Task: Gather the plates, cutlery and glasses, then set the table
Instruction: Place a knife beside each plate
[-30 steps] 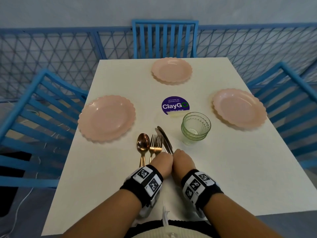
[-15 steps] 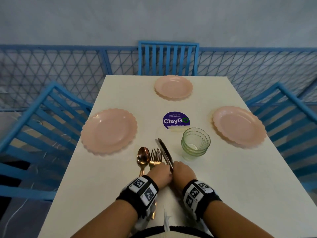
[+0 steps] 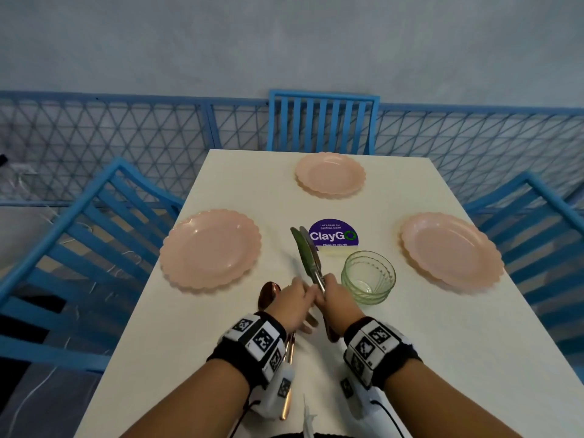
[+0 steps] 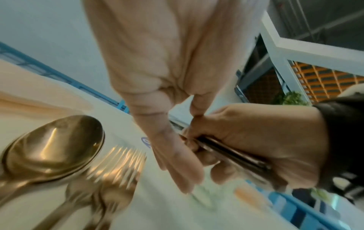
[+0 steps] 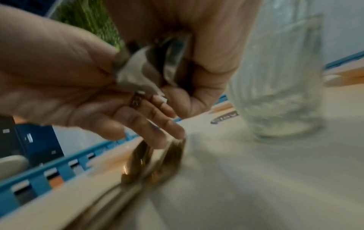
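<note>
Gripping two knives by the handles in the right hand, blades lifting off the table toward the purple sticker. Touching the knives near the grip with the left hand, fingers mostly straight. Lying under it, spoon and forks. Standing just right, stacked green glasses. Sitting near three edges, three pink plates.

Office pantry (ClayGo sticker)
</note>
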Demonstrator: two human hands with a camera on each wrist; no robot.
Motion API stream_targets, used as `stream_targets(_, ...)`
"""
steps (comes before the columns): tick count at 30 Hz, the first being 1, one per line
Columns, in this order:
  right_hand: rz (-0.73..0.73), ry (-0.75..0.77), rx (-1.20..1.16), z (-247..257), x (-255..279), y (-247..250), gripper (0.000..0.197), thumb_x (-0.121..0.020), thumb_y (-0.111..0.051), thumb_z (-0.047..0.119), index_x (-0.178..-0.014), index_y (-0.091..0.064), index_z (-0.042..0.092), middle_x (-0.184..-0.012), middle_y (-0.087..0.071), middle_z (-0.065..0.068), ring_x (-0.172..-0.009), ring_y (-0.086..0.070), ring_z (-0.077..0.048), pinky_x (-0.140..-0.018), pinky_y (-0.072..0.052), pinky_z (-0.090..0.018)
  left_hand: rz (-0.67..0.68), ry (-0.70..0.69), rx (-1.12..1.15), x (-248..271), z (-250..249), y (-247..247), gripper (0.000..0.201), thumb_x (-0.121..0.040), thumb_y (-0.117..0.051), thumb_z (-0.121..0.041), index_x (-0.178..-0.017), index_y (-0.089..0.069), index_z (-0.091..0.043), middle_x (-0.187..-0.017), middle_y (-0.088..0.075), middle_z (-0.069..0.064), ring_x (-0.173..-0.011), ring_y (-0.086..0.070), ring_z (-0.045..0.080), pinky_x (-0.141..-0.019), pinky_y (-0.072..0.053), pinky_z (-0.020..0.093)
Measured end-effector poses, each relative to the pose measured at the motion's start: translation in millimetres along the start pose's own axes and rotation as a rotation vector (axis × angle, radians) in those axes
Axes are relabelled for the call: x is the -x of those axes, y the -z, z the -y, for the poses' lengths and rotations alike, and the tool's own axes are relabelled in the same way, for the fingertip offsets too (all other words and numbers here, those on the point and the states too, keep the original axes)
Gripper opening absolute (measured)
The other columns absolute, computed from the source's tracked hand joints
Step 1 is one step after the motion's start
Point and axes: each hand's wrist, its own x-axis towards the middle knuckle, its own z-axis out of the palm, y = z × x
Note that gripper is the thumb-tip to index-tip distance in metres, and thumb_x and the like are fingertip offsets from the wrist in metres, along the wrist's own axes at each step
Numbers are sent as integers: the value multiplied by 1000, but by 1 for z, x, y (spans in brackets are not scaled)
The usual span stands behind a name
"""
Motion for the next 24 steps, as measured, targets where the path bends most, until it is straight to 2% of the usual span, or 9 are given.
stream_targets(3,-58,56,-153,26,-6,16,30,-97,-44,21,-117,-44,-1,-110,-63,-20,-86,-58,-29,-56,-36,-23,-95,-42,150,-4,-15,18,24,-100,-34,-25,-91,-49,-8,-85,-56,6,-71,-59,22,-68,-57,40)
stream_targets(5,-83,97,-193,42,-11,21,32,-98,-40,22,-119,-45,-1,-112,-63,-21,-98,-60,-33,-65,-35,-26,-126,-41,242,-5,-24,34,20,-100,-35,-17,-94,-50,-5,-80,-55,7,-73,-58,23,-73,-56,44)
stream_targets(7,-99,122,-199,57,-15,22,32,-98,-40,21,-120,-46,-2,-113,-63,-21,-103,-60,-34,-68,-33,-24,-155,-50,268,-5,-30,51,20,-100,-35,-13,-105,-51,-2,-79,-54,8,-68,-58,21,-64,-55,37)
stream_targets(9,-101,140,-223,71,-19,20,32,-98,-39,20,-120,-46,-2,-113,-63,-21,-102,-60,-34,-69,-34,-24,-177,-65,267,-4,-35,67,20,-100,-35,-10,-107,-51,-1,-78,-53,7,-65,-57,18,-56,-54,29)
stream_targets(13,-108,147,-254,97,-22,12,31,-99,-37,18,-120,-47,-3,-114,-62,-21,-102,-60,-34,-70,-38,-25,-186,-81,322,-3,-32,95,23,-99,-36,-5,-83,-53,-4,-73,-53,7,-64,-54,15,-59,-52,27)
stream_targets(16,-117,119,-294,108,-23,2,30,-98,-37,17,-116,-49,-4,-112,-62,-21,-101,-58,-34,-74,-39,-29,-172,-80,319,-3,-22,111,27,-99,-38,-6,-76,-52,-8,-73,-56,7,-64,-55,14,-49,-54,19)
stream_targets(18,-108,98,-355,113,-23,-4,28,-99,-38,19,-112,-50,-2,-103,-63,-18,-87,-59,-30,-67,-40,-25,-157,-70,328,-5,-18,119,27,-99,-38,-7,-77,-52,-8,-74,-57,7,-66,-57,15,-54,-55,23)
stream_targets(21,-98,40,-537,115,-25,-11,18,-99,-38,19,-103,-47,4,-77,-56,-8,-56,-48,-14,-39,-40,-16,-146,-53,361,-12,-13,129,27,-100,-33,-8,-80,-52,-5,-77,-60,11,-66,-59,20,-68,-54,33)
stream_targets(24,-108,-30,-697,112,-29,-8,11,-99,-36,14,-101,-44,7,-70,-53,-2,-51,-42,-11,-30,-32,-11,-164,-57,290,-23,-13,137,29,-102,-28,-11,-81,-48,-7,-73,-59,10,-62,-57,20,-64,-51,29)
